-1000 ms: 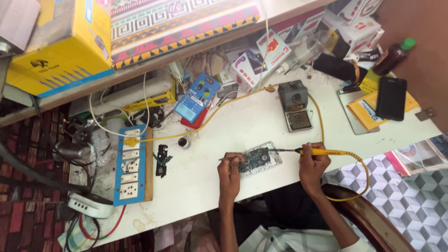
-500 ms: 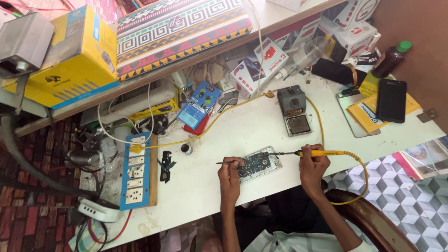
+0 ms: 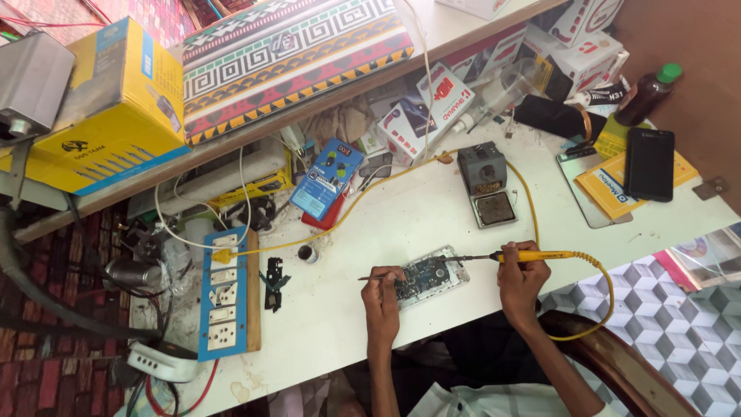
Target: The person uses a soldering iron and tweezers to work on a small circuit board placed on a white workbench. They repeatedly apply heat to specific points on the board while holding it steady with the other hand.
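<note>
An opened phone with its circuit board bare (image 3: 427, 276) lies near the front edge of the white table (image 3: 370, 232). My left hand (image 3: 382, 297) pinches thin tweezers (image 3: 370, 277) whose tip points left, beside the phone's left end. In my right hand (image 3: 521, 278) is a yellow soldering iron (image 3: 532, 255); its dark tip reaches left over the phone's right end. The iron's yellow cord (image 3: 594, 301) loops down to the right of my arm.
A grey soldering stand with sponge tray (image 3: 486, 184) sits behind the phone. A blue power strip (image 3: 224, 297), a small black part (image 3: 272, 282), a blue box (image 3: 326, 179), a black phone on yellow packets (image 3: 648, 164) and a brown bottle (image 3: 647, 93) lie around. Boxes crowd the shelf.
The view has shifted slightly, so the table sits a little lower and to the right in frame. Both hands stay at the opened phone with their tools.
</note>
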